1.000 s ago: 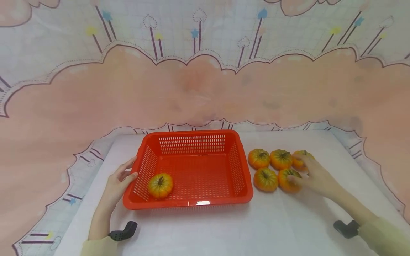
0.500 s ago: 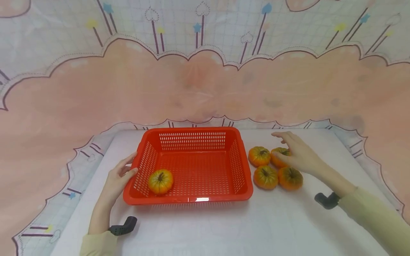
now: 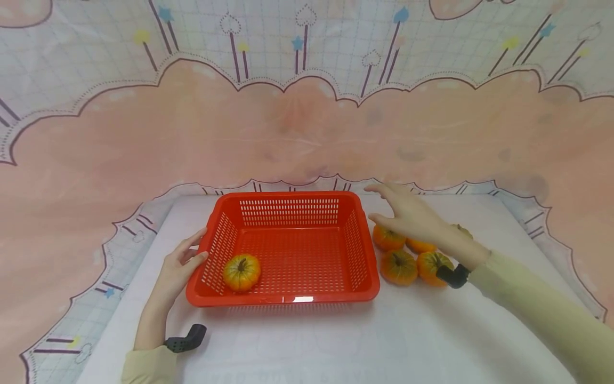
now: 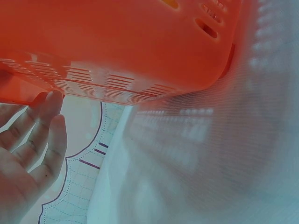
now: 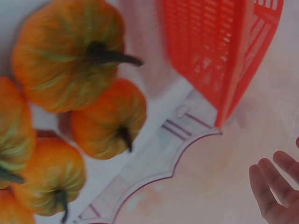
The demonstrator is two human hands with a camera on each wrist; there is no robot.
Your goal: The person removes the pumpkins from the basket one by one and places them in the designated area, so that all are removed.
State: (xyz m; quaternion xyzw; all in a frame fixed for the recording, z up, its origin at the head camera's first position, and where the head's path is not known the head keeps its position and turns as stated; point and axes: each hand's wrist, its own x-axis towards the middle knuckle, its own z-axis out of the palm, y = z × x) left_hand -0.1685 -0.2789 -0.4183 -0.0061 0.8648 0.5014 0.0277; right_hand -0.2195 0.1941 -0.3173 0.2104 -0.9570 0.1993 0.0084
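Note:
A red plastic basket [image 3: 282, 304] with slotted walls stands on the white table, one small orange pumpkin [image 3: 242, 272] in its near left corner. My left hand [image 3: 178, 269] touches the basket's left rim; in the left wrist view its fairly straight fingers [image 4: 55, 140] reach the outside of the wall. Over the back of a pumpkin group, my right hand [image 3: 405, 213] hovers with nothing in it, thumb and fingers spread toward the basket's right rim. Below it are an orange pumpkin [image 3: 386, 241] and a greener pumpkin [image 3: 398, 268]. The right forearm partly hides others.
Another pumpkin [image 3: 461, 230] peeks out behind the right forearm, and one more pumpkin [image 3: 430, 265] lies in front. A patterned cloth backdrop [image 3: 307, 138] rises behind the table [image 3: 307, 346]. Black wrist devices [image 3: 186, 340] are on both wrists.
My right hand has risen from the rightmost pumpkins and moved left and back, over the group toward the basket. My left hand stays at the left rim.

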